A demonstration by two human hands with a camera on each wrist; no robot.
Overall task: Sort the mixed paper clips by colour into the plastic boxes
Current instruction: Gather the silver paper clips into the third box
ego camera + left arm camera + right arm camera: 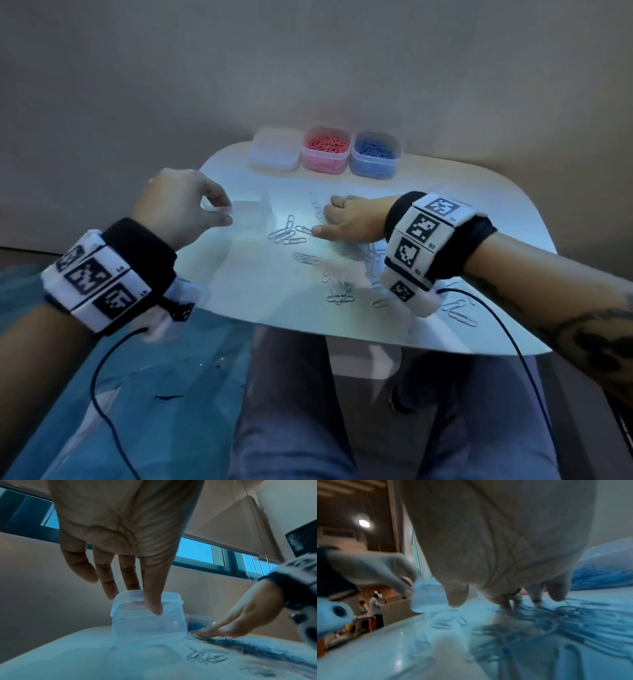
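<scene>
Upper centre of the head view: a translucent pink plastic box [326, 150] of pink clips, a translucent blue plastic box [376, 156] of blue clips; silver wire paper clips [287, 234] on the glossy white table [507, 205]; black-and-white checker-marked wristbands [424, 236].

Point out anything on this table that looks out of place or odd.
Only one thing stands out: the clear box is out of the row of boxes at the table's far edge, held in the left hand over the table. White clips lie scattered near the right hand, unsorted. Nothing looks damaged.
</scene>
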